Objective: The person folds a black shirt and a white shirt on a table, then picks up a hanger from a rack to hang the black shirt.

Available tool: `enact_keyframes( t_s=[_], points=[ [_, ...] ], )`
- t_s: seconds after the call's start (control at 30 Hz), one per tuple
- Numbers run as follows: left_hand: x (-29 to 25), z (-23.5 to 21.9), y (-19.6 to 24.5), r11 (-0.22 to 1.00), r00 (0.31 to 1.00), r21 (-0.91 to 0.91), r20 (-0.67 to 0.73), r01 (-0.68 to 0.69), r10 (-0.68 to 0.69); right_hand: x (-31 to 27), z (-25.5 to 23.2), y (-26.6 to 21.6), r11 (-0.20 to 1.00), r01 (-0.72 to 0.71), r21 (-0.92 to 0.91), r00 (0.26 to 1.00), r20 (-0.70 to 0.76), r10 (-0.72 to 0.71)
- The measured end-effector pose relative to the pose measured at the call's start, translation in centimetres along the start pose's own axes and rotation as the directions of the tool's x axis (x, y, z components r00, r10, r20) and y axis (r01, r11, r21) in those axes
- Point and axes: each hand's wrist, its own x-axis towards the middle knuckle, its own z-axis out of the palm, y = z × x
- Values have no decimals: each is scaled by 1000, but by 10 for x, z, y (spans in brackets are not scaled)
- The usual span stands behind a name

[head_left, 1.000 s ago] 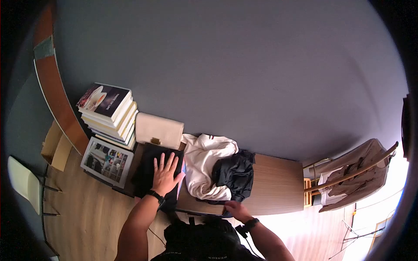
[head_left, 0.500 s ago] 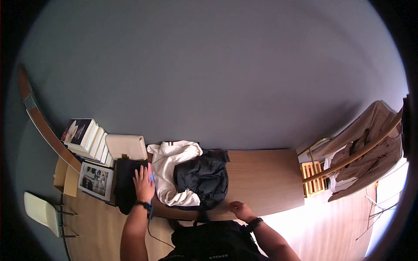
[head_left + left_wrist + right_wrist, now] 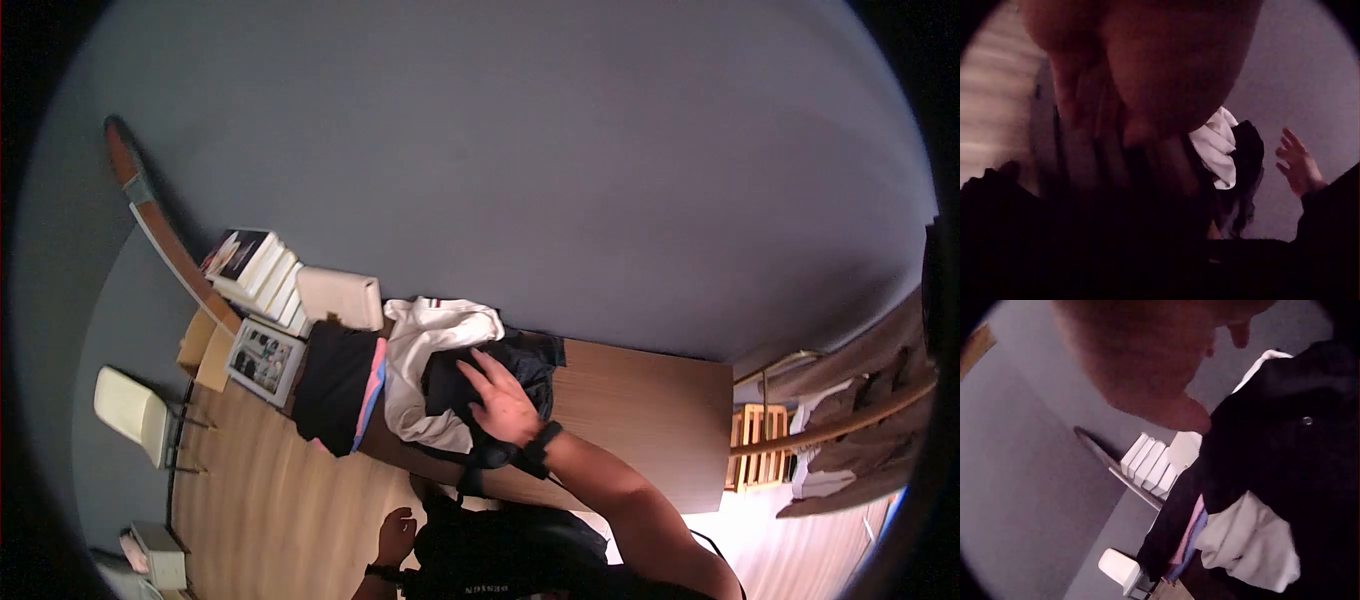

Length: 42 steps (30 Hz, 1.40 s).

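Observation:
In the head view my right hand (image 3: 505, 405) reaches over a crumpled black garment (image 3: 535, 360), fingers spread and holding nothing. The left wrist view shows that right hand (image 3: 1300, 164) raised beside the clothes. A white garment (image 3: 410, 345) with a dark stripe lies bunched against the black one's left side. My left hand (image 3: 397, 537) hangs low by my body, off the table's front edge, its fingers loosely bent with nothing in them. Left of the white garment is a folded black cloth stack (image 3: 335, 385) with pink and blue layers at its edge.
The wooden tabletop (image 3: 640, 420) runs along a grey wall. At its left stand a book stack (image 3: 265, 275), a beige bag (image 3: 340, 297) and a picture frame (image 3: 265, 362). A cardboard box (image 3: 210, 350) and white chair (image 3: 130, 410) are farther left. A brown-covered chair (image 3: 870, 430) stands right.
My left hand has come off the folded black stack and drawn back to my body. My right hand has moved from the table's front edge up over the crumpled black garment.

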Motion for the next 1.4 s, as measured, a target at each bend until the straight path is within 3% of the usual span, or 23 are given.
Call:
enact_keyframes(
  t_s=[0.03, 0.07, 0.1, 0.17, 0.2, 0.27, 0.3, 0.37, 0.4, 0.43, 0.5, 0.63, 0.7, 0.77, 0.83, 0.9, 0.93, 0.97, 1.07, 1.17, 1.23, 1.33, 1.4],
  points=[
    [-8, -4, 18, 1000, 999, -5, 40, -26, 26, 14, 5, -10, 994, 82, -67, 996, 39, -80],
    [-15, -7, 38, 990, 988, -50, 88, 135, -130, 24, 16, -13, 989, 96, -109, 989, 127, -82],
    [-17, -5, 44, 988, 988, -61, 68, 145, -141, 30, 30, -10, 977, 133, -167, 981, 162, -106],
    [-14, -3, 44, 999, 997, -9, 65, 51, -50, 28, 46, 7, 934, 207, -291, 948, 294, -118],
    [-11, 2, 31, 997, 998, -58, 48, 53, -50, 20, 64, 31, 915, 218, -338, 957, 259, -132],
    [-14, -1, 36, 998, 999, -48, 22, 34, -33, 4, 52, 45, 923, 50, -381, 935, 342, 91],
    [-15, -3, 44, 999, 1000, -33, 6, 8, -8, -15, 52, 64, 938, 30, -344, 976, 211, 46],
    [-10, -9, 54, 996, 997, -51, 0, 73, -73, -49, 45, 95, 910, -78, -406, 955, 232, 185],
    [-5, -12, 56, 1000, 1000, -2, -5, 2, -3, -68, 51, 112, 918, -98, -385, 978, 135, 161],
    [0, -15, 53, 996, 998, 52, -3, -69, 69, -73, 48, 108, 879, -136, -458, 955, 175, 239],
    [23, -16, 49, 990, 990, -13, -7, -138, 138, -76, 46, 100, 891, -240, -385, 939, 139, 313],
    [75, -21, 128, 940, 933, 76, -117, -333, 340, -87, 56, 85, 904, -328, -275, 932, 60, 356],
    [110, -8, 139, 891, 886, 157, -130, -425, 446, -98, 60, 76, 934, -303, -192, 950, 17, 312],
    [129, 1, 161, 825, 824, 238, -134, -512, 550, -111, 51, 60, 919, -283, -275, 925, 176, 337],
    [139, 6, 190, 674, 815, 544, 35, -501, 578, -135, 61, 66, 880, -167, -445, 921, 249, 300],
    [154, 10, 206, 680, 846, 539, 128, -497, 517, -138, 51, 49, 846, -171, -505, 876, 315, 365],
    [160, 16, 215, 768, 904, 499, 80, -401, 419, -139, 48, 42, 816, -161, -555, 818, 388, 425],
    [163, 23, 223, 841, 949, 453, 40, -295, 311, -140, 48, 42, 813, -172, -556, 819, 379, 432],
    [175, 38, 218, 902, 954, 358, -82, -243, 289, -143, 49, 51, 863, -182, -472, 795, 446, 411],
    [186, 46, 206, 870, 977, 461, -24, -177, 211, -140, 52, 61, 866, -176, -468, 767, 487, 419],
    [187, 43, 196, 867, 967, 448, -22, -218, 254, -136, 48, 59, 866, -180, -467, 760, 492, 424],
    [181, 39, 195, 950, 988, 308, -122, -50, 92, -141, 51, 66, 857, -152, -491, 777, 477, 411],
    [184, 33, 185, 937, 989, 348, -127, -21, 70, -145, 58, 69, 852, -128, -508, 792, 464, 396]
  ],
)
